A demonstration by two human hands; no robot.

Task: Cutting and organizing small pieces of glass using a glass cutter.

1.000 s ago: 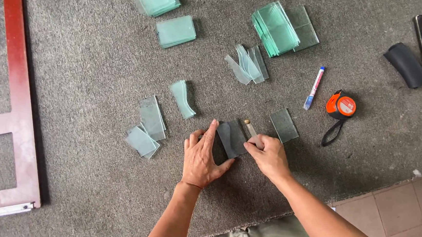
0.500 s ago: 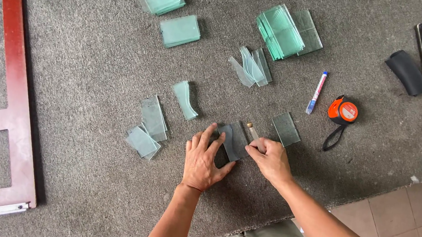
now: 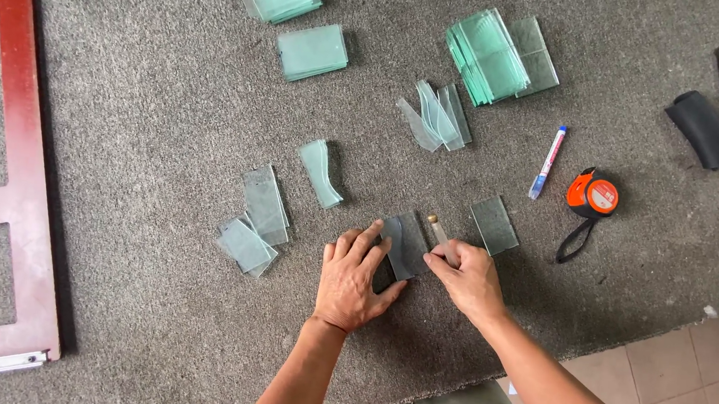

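Shift: hardly any; both hands stay put.
Left hand (image 3: 355,281): flat, pinning glass piece (image 3: 407,245).
Right hand (image 3: 470,277): closed around glass cutter (image 3: 441,234).
Risk: glass may slip on carpet (image 3: 148,114), skewing the score.

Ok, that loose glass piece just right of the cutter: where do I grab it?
Take the glass piece by its two long edges, coming from above at its far end. It lies flat on the carpet, apart from other pieces, and its near end sits close to the right hand.
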